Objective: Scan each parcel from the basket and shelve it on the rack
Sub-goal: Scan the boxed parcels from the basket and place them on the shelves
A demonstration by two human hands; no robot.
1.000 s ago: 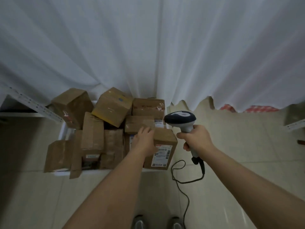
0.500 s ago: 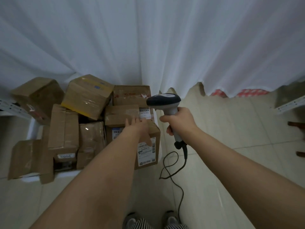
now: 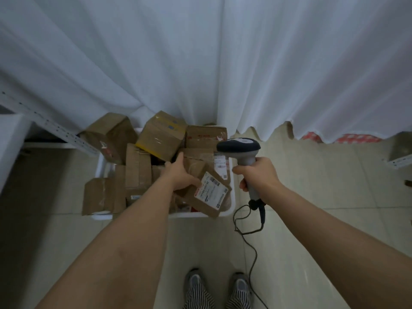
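Note:
A white basket (image 3: 231,198) on the floor is piled with several brown cardboard parcels. My left hand (image 3: 178,173) grips one small parcel (image 3: 208,195) with a white shipping label; the parcel is tilted at the basket's near right corner. To the right of it, my right hand (image 3: 258,173) holds a grey and black barcode scanner (image 3: 239,148) by its handle, with the scanner head above the parcels. The scanner's black cable (image 3: 247,233) hangs to the floor.
White curtains (image 3: 200,63) hang behind the basket. A white rack with a perforated upright (image 3: 55,130) stands at the left, and another rack edge (image 3: 399,161) shows at far right. My shoes (image 3: 218,284) stand on the tiled floor just before the basket.
My left hand went from resting on top of the labelled parcel to gripping it and tipping it up at the basket's corner. The scanner stayed in my right hand.

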